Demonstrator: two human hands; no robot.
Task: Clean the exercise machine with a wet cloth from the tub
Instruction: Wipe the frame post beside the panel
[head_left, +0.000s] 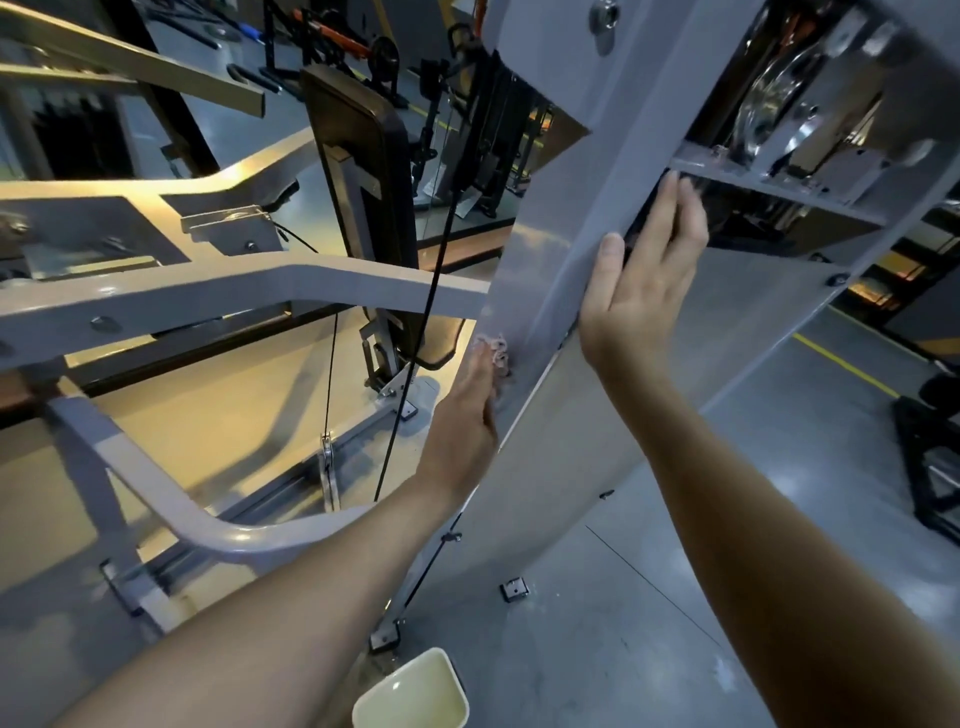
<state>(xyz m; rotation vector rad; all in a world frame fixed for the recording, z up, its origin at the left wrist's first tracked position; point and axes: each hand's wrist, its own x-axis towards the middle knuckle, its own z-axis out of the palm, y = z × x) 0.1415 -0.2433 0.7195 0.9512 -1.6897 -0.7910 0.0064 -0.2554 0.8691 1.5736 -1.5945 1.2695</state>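
Your left hand (467, 415) lies flat against the exercise machine's grey upright column (550, 218), fingers stretched out and pressing a bunched pinkish cloth (496, 353) onto the metal. The cloth shows only at your fingertips, touching the column just where a grey side arm (291, 283) joins it.

Your right hand (644, 270) is higher on the same column, relaxed rather than clenched. The thumb lies on the front face and the straight fingers reach round the edge into the dark opening behind it, holding nothing.

In your view the column's long axis runs from its bolted foot near the bottom centre up towards the top right, so it looks tilted to the right. Its broad face is turned towards you.

The cream tub (415, 686) stands on the grey floor (727, 519) at the bottom edge of the view, just beside the column's foot and below your left forearm, its open mouth facing up.

A black cable (431, 291) runs nearly parallel to the column, just left of it. Beyond the cable, a dark back pad (363, 182) stands upright. A yellow line (841, 364) crosses the floor to the right.
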